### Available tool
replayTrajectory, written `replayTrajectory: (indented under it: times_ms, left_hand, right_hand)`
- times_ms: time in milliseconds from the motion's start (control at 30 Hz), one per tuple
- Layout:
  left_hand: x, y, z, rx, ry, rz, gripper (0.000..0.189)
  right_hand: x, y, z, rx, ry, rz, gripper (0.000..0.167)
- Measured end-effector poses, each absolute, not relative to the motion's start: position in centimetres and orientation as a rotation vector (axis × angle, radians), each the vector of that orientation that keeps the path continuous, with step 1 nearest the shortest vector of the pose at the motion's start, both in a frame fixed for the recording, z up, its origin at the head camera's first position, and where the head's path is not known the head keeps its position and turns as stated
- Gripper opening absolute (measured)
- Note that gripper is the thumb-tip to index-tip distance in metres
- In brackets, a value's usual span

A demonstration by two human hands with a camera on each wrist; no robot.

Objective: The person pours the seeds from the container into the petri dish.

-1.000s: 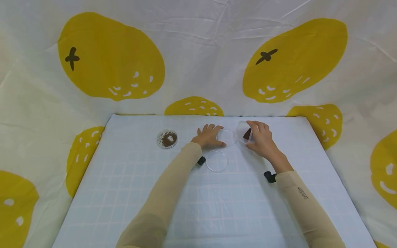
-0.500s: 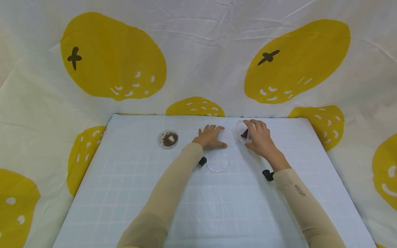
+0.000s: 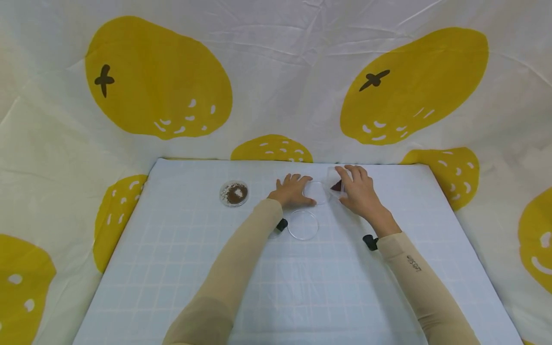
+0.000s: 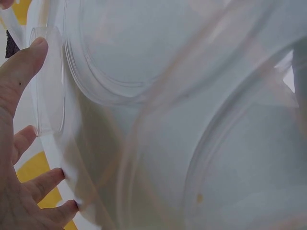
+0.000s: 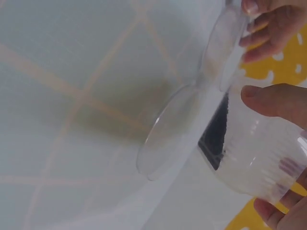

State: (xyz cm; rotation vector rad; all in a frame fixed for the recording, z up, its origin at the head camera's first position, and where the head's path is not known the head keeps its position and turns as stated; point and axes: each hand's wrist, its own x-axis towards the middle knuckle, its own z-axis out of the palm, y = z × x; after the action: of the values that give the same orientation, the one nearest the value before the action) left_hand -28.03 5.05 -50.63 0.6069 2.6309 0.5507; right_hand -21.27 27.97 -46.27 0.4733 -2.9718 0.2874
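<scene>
Nearest, a clear ring-rimmed dish (image 3: 303, 225) lies on the surface (image 3: 172, 268); beyond, the left hand (image 3: 293, 190) pinches a petri dish (image 3: 316, 193); by the far edge, the right hand (image 3: 359, 191) grips a tilted plastic cup (image 3: 332, 178), whose dark powder (image 3: 336, 186) could overshoot if tipped fast.

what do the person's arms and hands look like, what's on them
The left sleeve and right sleeve are long, close-fitting and beige; the right one bears small dark lettering. A small black device shows at each wrist. The left hand and right hand wear no gloves.
</scene>
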Motion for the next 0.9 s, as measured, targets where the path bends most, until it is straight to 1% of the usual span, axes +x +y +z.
replayTrajectory:
  times_ms: [300,667,900]
  left_hand:
    - [-27.60,4.91,-50.04,0.616,2.632,0.551,0.085]
    - [-27.56,4.95,-50.19,0.615,2.641,0.535,0.085]
    - [-27.61,4.99,-50.09,0.620,2.642,0.533,0.086]
  right_hand:
    - [-21.28,27.63,-46.08,0.506,-2.940,0.222,0.090]
    - [-21.20,27.34,-45.84,0.544,-2.916,0.151,0.087]
    - [-21.27,27.40,-45.85,0.561,-2.893,0.114,0.088]
